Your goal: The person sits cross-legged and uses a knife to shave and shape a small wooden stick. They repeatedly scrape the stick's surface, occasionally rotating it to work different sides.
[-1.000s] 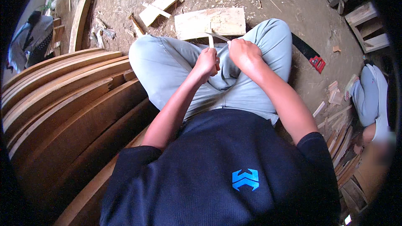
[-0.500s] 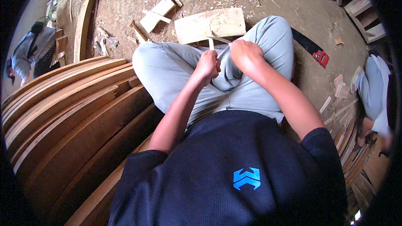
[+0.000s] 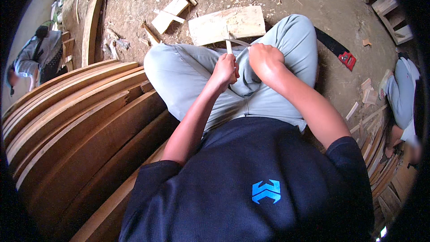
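My left hand (image 3: 225, 69) is closed around a thin pale wooden stick (image 3: 229, 46), whose far end stands out past my fingers. In my closed right hand (image 3: 266, 59) is a knife; its narrow, slightly curved blade (image 3: 242, 43) reaches left to the stick near its far end. The knife's handle is hidden in my fist. Both hands are above my lap, between my crossed legs. Just beyond them a thick pale wooden block (image 3: 249, 21) lies on the dirt floor.
Long boards (image 3: 85, 103) are stacked along my left. A handsaw (image 3: 346, 59) with a red handle lies beyond my right knee. Crossed wood pieces (image 3: 172, 13) and shavings litter the ground ahead. One person (image 3: 38, 54) is at far left, another (image 3: 401, 94) at far right.
Both hands keep their hold, shifting only slightly. The knife blade remains against the stick, its angle a little changed. The whole view has shifted slightly.
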